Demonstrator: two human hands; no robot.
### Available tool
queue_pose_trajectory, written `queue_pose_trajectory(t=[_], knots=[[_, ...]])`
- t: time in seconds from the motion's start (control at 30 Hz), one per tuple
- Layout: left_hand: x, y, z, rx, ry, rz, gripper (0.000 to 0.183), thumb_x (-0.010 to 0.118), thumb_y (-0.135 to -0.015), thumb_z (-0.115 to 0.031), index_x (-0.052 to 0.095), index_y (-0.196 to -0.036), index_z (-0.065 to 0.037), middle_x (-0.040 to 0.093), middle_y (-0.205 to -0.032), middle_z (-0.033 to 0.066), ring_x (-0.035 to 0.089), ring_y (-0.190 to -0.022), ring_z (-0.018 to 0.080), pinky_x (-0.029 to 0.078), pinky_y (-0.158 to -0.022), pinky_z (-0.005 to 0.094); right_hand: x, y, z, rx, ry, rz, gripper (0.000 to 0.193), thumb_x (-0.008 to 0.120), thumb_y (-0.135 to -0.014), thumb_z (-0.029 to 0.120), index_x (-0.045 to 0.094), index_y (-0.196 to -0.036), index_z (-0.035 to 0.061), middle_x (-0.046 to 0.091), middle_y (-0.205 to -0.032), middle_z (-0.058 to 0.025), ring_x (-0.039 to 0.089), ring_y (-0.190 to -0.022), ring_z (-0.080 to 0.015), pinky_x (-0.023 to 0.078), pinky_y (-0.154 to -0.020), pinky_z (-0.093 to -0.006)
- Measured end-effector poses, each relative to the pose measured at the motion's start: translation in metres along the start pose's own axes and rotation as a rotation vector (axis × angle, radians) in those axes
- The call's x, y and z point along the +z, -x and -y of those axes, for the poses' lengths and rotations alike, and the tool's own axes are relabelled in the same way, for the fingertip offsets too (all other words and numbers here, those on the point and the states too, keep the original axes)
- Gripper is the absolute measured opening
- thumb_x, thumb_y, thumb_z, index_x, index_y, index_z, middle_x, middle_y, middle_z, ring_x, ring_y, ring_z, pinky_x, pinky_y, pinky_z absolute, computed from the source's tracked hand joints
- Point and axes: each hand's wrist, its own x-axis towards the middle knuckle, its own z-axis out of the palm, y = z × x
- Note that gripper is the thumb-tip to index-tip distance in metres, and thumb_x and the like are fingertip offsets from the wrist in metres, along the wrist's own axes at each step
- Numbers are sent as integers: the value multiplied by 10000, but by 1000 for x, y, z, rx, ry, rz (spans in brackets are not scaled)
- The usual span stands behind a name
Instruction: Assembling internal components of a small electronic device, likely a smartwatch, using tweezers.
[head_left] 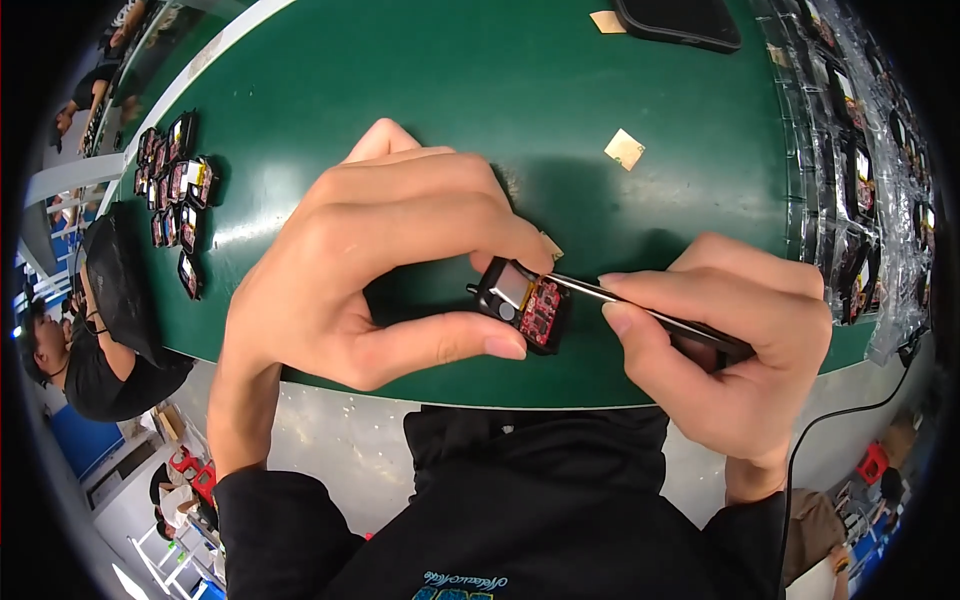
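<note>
My left hand [370,270] pinches a small black device [522,302] between thumb and fingers, just above the near edge of the green table [480,90]. The device's back is off, showing a red circuit board and a silvery part. My right hand [725,350] grips dark tweezers [640,312], with their thin metal tips touching the top of the red board. A small tan sticker piece [551,246] shows just behind my left fingertips.
Several similar small devices [175,185] lie in a cluster at the table's left. Clear bags holding more devices [860,190] are stacked along the right edge. A tan square [624,149] lies mid-table, another [607,21] beside a black phone-like slab [680,22] at the far edge. Another person [95,330] sits at left.
</note>
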Motion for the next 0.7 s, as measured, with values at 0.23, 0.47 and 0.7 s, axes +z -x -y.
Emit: queue_pose_trajectory(t=[0.23, 0.47, 0.7], knots=[[1, 0, 2, 13, 1, -19, 563, 931, -761, -501, 835, -1062, -35, 843, -997, 66, 701, -813, 208, 363, -808, 358, -1, -1, -1, -5, 15, 17, 240, 827, -773, -103, 870, -995, -21, 689, -689, -41, 518, -525, -59, 319, -482, -234], [1, 1, 1, 41, -24, -19, 564, 925, -755, -498, 844, -1054, -27, 835, -969, 81, 690, -798, 213, 368, -794, 360, 2, -1, 1, -16, 41, 10, 249, 838, -760, -97, 871, -994, -19, 690, -696, -40, 508, -522, -52, 319, -478, -234], [2, 1, -1, 34, -26, -32, 561, 923, -752, -496, 846, -1048, -27, 816, -939, 79, 691, -804, 218, 374, -792, 365, 3, 6, 0, -90, 104, -10, 266, 836, -749, -93, 872, -1001, -13, 669, -691, -29, 479, -504, -41, 301, -465, -234]])
